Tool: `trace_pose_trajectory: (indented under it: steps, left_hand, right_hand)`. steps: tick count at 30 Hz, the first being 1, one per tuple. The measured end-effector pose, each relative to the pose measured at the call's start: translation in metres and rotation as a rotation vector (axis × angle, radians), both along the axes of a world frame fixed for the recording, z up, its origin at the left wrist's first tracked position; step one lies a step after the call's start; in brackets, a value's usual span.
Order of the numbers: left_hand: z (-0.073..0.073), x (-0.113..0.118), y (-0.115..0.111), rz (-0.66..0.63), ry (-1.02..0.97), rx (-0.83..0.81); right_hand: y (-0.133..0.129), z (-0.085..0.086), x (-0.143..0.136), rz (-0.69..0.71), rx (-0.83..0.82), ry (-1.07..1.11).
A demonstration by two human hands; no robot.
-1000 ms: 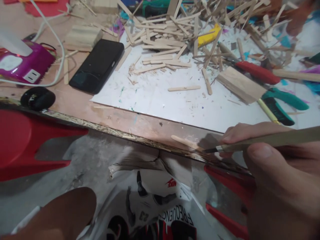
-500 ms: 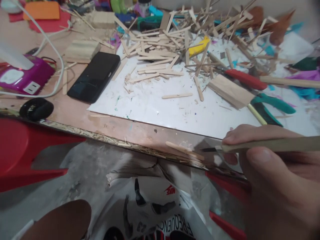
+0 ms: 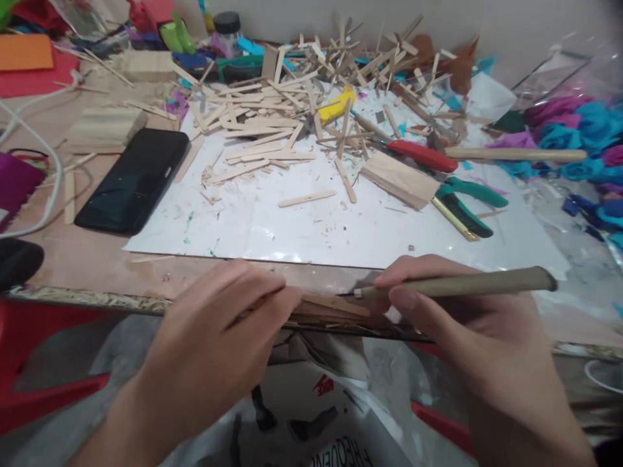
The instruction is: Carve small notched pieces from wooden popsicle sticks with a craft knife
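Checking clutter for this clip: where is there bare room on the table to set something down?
The white sheet is mostly bare between the lone stick and the hands, left hand and right hand. Behind that it is crowded: stick pile, wood block, pliers; phone to the left.

At the table edge (image 3: 97, 299), the stick (image 3: 335, 303) lies between the hands, with the phone (image 3: 131, 181) behind, to the left.

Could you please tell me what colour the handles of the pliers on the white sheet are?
Green: the pliers show it in the head view.
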State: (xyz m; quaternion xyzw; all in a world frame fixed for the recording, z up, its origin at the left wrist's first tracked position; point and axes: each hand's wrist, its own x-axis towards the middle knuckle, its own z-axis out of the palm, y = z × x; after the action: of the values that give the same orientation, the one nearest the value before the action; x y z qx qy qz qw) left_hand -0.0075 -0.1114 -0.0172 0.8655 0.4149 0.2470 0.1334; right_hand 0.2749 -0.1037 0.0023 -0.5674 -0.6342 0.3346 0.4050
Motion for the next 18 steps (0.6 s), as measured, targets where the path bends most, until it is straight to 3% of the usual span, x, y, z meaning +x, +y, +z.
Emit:
trace_pose_trajectory:
  steps: [2, 5, 8, 14, 18]
  left_hand:
    - [0.001, 0.01, 0.014, -0.032, 0.0, 0.029]
    - [0.002, 0.022, 0.03, -0.137, -0.078, -0.168]
    - [0.003, 0.026, 0.036, -0.123, -0.149, -0.281]
    - [0.001, 0.024, 0.034, -0.146, -0.118, -0.251]
    - [-0.002, 0.025, 0.033, -0.177, -0.085, -0.273]
  right_hand:
    - [0.001, -0.002, 0.002, 0.026, -0.012, -0.027]
    - [0.005, -0.005, 0.005, 0.046, -0.072, 0.014]
    - [0.004, -0.008, 0.004, 0.014, -0.112, 0.082]
    - [-0.003, -0.017, 0.005, -0.086, 0.01, 0.018]
    - [-0.004, -0.017, 0.007, -0.079, 0.124, -0.057]
